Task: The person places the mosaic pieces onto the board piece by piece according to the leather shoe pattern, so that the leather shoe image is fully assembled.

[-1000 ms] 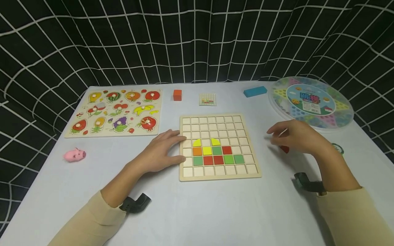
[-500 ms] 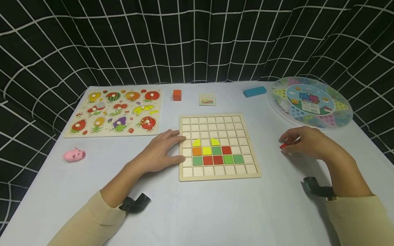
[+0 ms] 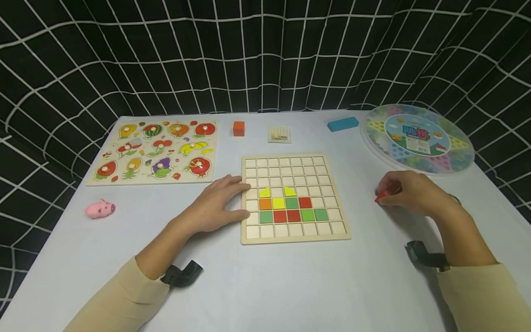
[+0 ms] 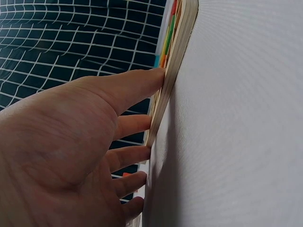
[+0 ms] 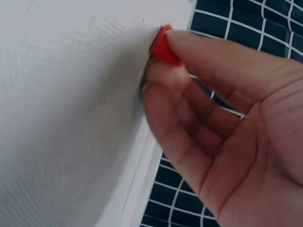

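Observation:
In the head view my left hand (image 3: pixel 213 205) rests against the left edge of a wooden grid board (image 3: pixel 296 240). The left wrist view shows its thumb and fingers fairly straight, touching the board's side (image 4: pixel 175 71). Set in the board are two yellow rounded pieces and several square tiles in orange, yellow, green and red. To the right of the board, low over the white table, my right hand (image 3: pixel 412 193) pinches a small red tile (image 5: pixel 163 47) between thumb and index finger. Part of that tile is covered by the fingers.
Behind the board lie a small pattern card (image 3: pixel 280 134), an orange-red cube (image 3: pixel 238 128) and a blue block (image 3: pixel 343 124). A fruit puzzle (image 3: pixel 153 182) and pink toy pig (image 3: pixel 100 209) are on the left. A round game box (image 3: pixel 456 138) stands back right.
My right hand has moved slightly right and lowered onto the red tile, which it now pinches and has tilted. My left hand and the board stay put.

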Tool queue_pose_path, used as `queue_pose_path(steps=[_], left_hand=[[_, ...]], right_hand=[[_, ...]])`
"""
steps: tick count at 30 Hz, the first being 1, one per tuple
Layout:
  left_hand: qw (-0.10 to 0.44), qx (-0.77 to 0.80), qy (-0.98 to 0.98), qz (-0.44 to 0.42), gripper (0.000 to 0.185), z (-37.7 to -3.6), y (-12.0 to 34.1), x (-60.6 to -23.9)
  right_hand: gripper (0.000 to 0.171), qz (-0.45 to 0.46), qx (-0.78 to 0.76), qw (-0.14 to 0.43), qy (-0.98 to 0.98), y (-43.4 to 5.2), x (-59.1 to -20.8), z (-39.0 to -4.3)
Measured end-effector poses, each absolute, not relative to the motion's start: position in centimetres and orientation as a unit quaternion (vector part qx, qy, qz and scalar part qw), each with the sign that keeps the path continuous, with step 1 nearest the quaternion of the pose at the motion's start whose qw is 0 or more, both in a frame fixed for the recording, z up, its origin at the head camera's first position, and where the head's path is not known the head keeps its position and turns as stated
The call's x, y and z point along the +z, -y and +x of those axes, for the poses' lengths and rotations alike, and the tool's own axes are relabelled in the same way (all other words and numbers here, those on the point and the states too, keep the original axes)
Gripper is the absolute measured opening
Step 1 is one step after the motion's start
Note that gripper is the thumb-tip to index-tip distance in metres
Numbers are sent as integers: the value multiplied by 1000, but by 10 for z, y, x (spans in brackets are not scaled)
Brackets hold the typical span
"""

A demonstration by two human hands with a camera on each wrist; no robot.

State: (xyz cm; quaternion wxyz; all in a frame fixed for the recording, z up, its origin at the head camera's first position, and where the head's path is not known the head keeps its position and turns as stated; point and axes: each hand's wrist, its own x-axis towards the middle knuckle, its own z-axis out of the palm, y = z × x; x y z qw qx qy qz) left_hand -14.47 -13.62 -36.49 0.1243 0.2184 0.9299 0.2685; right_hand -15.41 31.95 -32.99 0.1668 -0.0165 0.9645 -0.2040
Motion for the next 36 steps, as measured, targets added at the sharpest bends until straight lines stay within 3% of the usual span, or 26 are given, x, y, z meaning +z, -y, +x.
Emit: queue_pose_path(steps=[16, 36], left_hand=[[123, 268, -931, 216, 68, -145, 137, -363], [131, 269, -930, 214, 68, -145, 136, -363]], right_hand=[[23, -70, -371, 185, -907, -290, -329, -161], [12, -147, -355, 241, -891, -215, -328, -177]])
